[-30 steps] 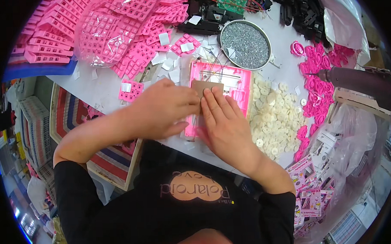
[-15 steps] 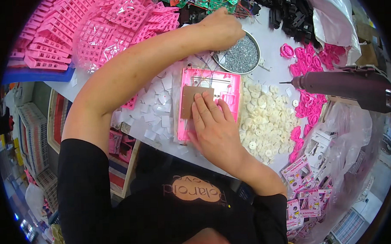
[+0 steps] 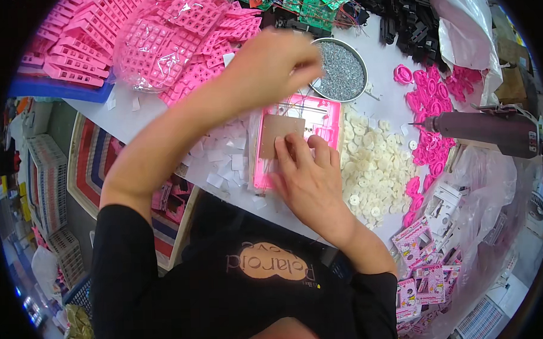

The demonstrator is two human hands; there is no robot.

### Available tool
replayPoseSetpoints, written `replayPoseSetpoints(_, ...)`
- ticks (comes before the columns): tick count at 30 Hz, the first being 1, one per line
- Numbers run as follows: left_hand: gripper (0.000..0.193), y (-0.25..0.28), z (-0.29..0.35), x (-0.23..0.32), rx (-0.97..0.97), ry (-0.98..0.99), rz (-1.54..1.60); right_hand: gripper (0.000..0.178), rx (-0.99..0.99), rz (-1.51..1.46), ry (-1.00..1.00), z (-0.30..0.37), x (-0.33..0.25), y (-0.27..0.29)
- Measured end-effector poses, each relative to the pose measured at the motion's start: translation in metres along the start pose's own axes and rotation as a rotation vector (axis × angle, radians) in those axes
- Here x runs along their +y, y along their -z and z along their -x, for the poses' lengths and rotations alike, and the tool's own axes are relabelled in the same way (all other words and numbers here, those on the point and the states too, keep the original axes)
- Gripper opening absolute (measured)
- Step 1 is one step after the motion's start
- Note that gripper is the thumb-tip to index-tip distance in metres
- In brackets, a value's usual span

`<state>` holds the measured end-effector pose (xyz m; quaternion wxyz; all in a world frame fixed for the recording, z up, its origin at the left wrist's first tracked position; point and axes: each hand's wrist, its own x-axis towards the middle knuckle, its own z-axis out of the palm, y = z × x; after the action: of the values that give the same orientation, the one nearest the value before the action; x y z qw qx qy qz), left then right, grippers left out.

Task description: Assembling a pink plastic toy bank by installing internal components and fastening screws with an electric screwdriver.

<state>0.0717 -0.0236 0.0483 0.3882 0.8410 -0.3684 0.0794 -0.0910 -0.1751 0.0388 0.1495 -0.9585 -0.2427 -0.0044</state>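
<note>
A pink plastic case (image 3: 335,116) lies face up on the table in front of me. In it sits a brown square board (image 3: 275,124), with thin wires running out past its far edge. My right hand (image 3: 311,183) rests over the case, fingers apart and bent, their tips on the board and the case. Above the far left part of the case, next to a round dish (image 3: 364,70) of small silver screws (image 3: 340,68), is my left hand (image 3: 274,68). It is blurred, its fingers curled together; whatever they hold cannot be made out.
Cream plastic discs (image 3: 376,163) lie right of the case, white paper squares (image 3: 223,168) left. An electric screwdriver (image 3: 485,126) points in from the right, above pink rings (image 3: 427,98). Pink parts (image 3: 160,51), green circuit boards (image 3: 320,9) and black parts (image 3: 407,21) pile up behind.
My left hand has moved back toward me and left, away from the far side of the screw dish. My right hand's fingers have bent from lying flat on the board.
</note>
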Motion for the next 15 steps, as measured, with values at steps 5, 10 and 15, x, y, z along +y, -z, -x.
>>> replayPoseSetpoints(5,0.011,-0.018,0.103,0.025,-0.132,0.083,-0.007,0.05,-0.028,-0.041,0.002,0.006,-0.003,0.008)
replayPoseSetpoints(10,0.013,-0.018,0.128,0.037,-0.152,0.082,-0.081,0.032,0.785,-0.137,0.1,0.017,0.102,0.093)
replayPoseSetpoints(15,0.012,-0.036,0.13,0.03,-0.077,0.013,-0.09,0.05,0.886,-1.175,-0.069,-0.006,0.215,0.148)
